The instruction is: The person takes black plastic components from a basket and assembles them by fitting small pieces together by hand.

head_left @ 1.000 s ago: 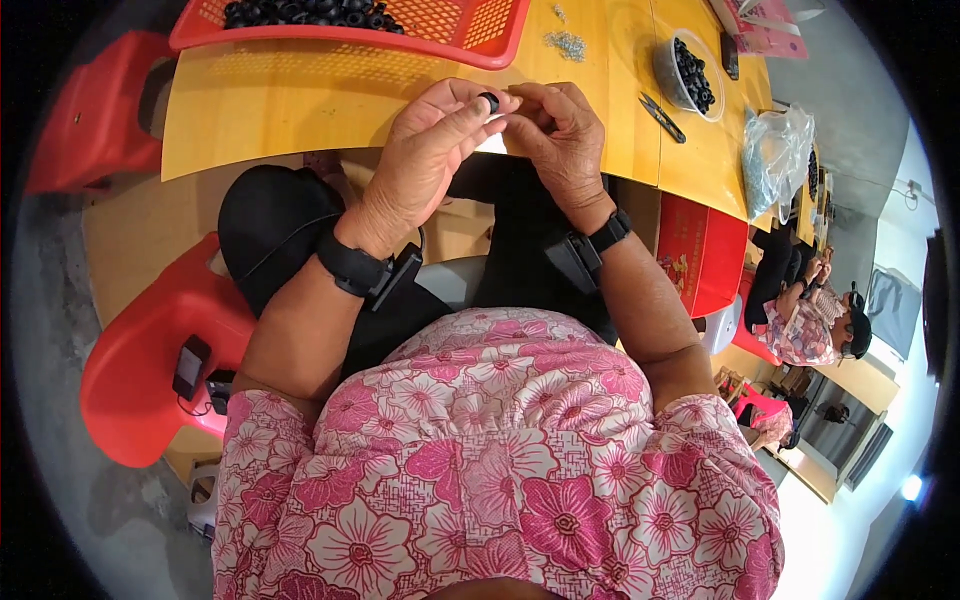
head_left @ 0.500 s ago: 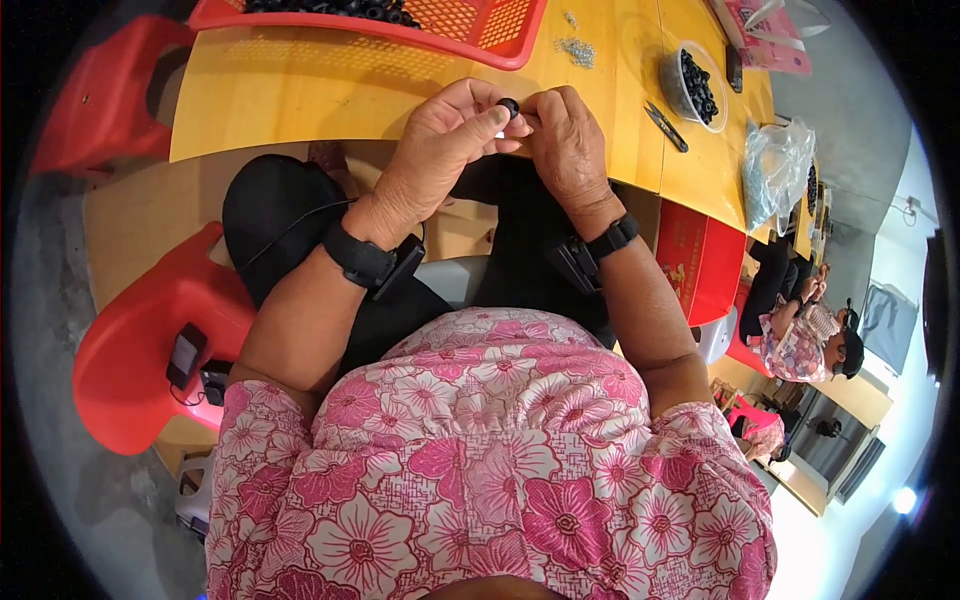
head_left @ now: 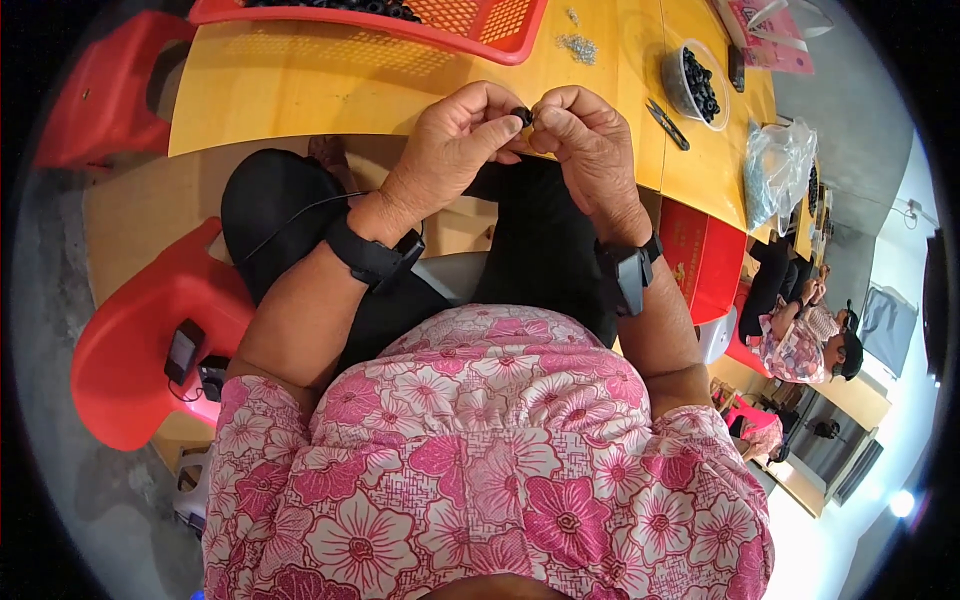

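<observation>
Between the thumb and fingers of my left hand [head_left: 462, 135] is a small round black part [head_left: 521, 116]. My right hand [head_left: 592, 140] meets it from the other side, thumb and forefinger pinched right beside the part. Whatever those right fingertips hold, if anything, is too small to make out. Both hands are raised over the near edge of the yellow wooden table [head_left: 330, 100]. Beyond my right hand lies a small pile of tiny shiny clear or metal pieces [head_left: 579, 48].
A red plastic basket [head_left: 510, 45] of black parts stands at the far left. To the right are dark snips [head_left: 668, 125], a clear tub [head_left: 676, 85] of black parts and a plastic bag [head_left: 780, 170]. Red stools stand left; another person [head_left: 800, 335] sits far right.
My right hand has turned, its thumb now showing, and pinches beside the black part. My left hand has shifted slightly right, and the part has turned in its fingers.
</observation>
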The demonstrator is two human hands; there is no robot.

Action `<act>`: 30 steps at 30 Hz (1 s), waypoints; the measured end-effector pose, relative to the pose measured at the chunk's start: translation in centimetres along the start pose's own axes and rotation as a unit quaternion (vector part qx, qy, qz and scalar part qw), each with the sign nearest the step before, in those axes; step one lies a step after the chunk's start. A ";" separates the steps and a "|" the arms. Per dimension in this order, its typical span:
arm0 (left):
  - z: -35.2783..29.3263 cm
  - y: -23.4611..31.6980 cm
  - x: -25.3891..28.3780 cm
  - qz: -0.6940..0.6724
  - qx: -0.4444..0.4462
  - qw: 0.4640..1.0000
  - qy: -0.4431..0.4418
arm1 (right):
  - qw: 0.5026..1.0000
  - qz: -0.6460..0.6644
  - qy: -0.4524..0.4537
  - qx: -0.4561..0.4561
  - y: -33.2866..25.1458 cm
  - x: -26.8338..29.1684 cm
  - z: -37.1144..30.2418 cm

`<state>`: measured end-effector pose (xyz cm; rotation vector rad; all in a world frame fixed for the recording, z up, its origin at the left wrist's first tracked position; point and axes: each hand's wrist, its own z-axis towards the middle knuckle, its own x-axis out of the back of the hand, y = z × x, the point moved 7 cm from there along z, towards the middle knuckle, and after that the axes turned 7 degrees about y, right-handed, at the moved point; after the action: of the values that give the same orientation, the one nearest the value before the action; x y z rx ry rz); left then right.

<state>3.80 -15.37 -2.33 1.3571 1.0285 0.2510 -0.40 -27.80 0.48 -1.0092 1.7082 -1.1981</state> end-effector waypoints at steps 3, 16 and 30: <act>0.4 -0.3 -0.1 -0.009 -0.027 1.000 -0.006 | 1.000 0.019 -0.014 -0.019 -0.1 -0.1 0.1; 0.5 -0.4 -0.6 0.029 -0.022 0.999 -0.014 | 0.999 0.031 0.003 -0.044 0.9 -0.3 0.0; 0.5 0.4 -0.4 -0.028 0.049 0.998 0.019 | 0.981 -0.165 -0.038 0.098 -2.5 -1.4 -0.3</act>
<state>4.10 -15.87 -1.85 1.4145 1.1213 0.1870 0.17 -27.01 3.16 -1.2310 1.3657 -1.4855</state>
